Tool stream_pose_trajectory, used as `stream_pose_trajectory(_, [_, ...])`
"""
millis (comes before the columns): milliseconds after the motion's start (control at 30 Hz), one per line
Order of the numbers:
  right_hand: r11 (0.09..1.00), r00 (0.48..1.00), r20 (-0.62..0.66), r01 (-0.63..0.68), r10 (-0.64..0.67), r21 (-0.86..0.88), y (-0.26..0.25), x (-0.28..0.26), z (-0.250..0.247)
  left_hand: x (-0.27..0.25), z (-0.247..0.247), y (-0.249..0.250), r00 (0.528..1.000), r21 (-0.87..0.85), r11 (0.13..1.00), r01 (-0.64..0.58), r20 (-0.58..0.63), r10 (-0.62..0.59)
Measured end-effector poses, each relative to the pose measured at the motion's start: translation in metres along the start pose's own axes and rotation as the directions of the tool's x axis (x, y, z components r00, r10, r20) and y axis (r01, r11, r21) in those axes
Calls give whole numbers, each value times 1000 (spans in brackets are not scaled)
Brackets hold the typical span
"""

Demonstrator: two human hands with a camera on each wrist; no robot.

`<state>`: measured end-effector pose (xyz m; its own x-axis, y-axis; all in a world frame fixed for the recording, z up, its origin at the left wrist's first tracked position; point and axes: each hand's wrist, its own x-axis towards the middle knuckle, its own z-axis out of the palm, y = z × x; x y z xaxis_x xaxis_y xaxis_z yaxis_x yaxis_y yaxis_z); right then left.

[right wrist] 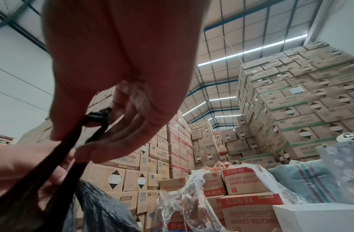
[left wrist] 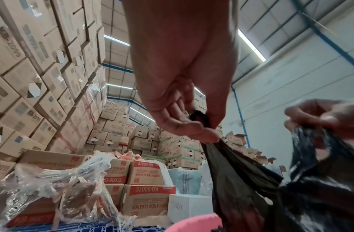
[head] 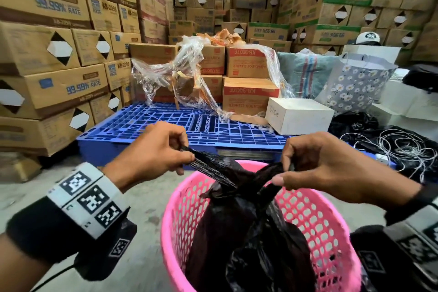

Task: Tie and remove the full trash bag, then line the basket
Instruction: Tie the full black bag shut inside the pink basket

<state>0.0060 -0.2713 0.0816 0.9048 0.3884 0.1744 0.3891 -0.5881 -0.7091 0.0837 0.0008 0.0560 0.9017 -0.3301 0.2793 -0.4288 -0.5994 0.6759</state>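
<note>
A full black trash bag (head: 246,232) sits inside a pink perforated basket (head: 315,220) on the floor in front of me. Its two top flaps cross over each other above the rim. My left hand (head: 184,156) pinches the left flap (left wrist: 227,166) and holds it taut, up and to the left. My right hand (head: 284,173) grips the right flap (right wrist: 58,150) between thumb and fingers. In the left wrist view my left hand (left wrist: 203,127) holds a twisted end of the bag (left wrist: 321,193). In the right wrist view my right hand (right wrist: 96,125) pinches a narrow black strip.
A blue plastic pallet (head: 166,125) lies just beyond the basket, carrying red-labelled cartons (head: 248,92), loose clear wrap (head: 170,73) and a white box (head: 298,116). Tall carton stacks (head: 47,54) wall the left and back. A floral bag (head: 355,83), black plastic and coiled cable (head: 407,147) lie right.
</note>
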Motion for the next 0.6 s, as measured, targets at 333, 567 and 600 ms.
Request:
stream_pose_trajectory(333, [979,997,-73,4,11,202,-6,17,5,-19,-27,2,884,419,897,-143,461,-75])
stream_pose_trajectory(567, [911,1000,-5,3,-1,412,-25,23,20,-16,1,38,968,-324,944,62,249,22])
stream_pose_trajectory(600, [902,999,-39,13,4,431,-27,26,23,-15,10,43,972,-384,921,65,233,29])
